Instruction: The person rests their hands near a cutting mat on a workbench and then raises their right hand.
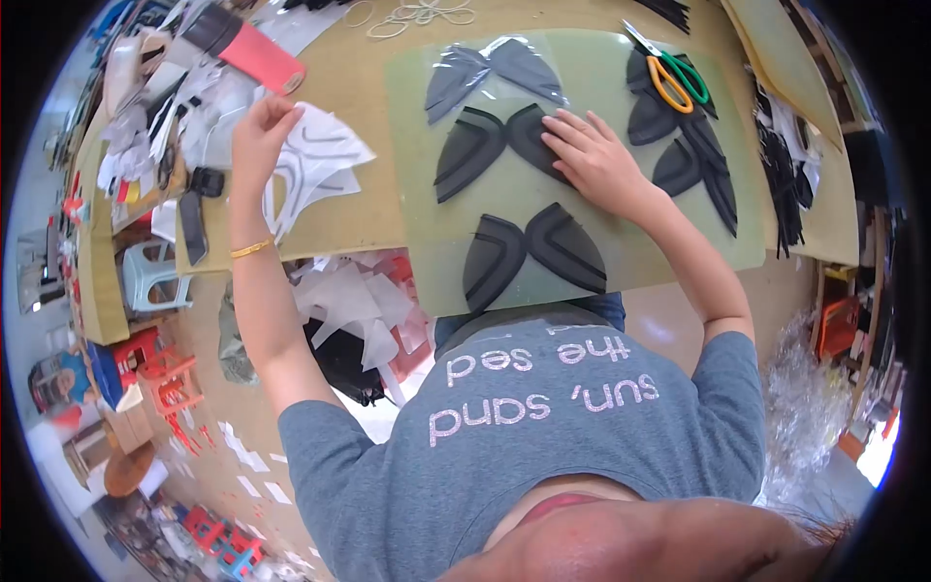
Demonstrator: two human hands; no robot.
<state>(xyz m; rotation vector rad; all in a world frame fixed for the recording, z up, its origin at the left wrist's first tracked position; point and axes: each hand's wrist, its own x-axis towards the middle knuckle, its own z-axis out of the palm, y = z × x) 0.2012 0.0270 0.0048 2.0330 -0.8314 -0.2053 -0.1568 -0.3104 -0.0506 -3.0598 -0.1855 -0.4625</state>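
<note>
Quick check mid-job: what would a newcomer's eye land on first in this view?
Probably the paired black curved pieces on the pale green mat, with the person's right hand resting on one of the middle pair. Next, the scissors with orange and green handles, over dark pieces at the mat's upper right. Then the red container with a dark top at upper left, beyond the left hand.

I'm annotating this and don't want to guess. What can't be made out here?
Head view: part of the black moulded piece, covered by the right hand.
Head view: whether the left hand grips the white sheets; its curled shape hides any contact.
Head view: the far end of the black strips, cut off by the top edge.
</note>
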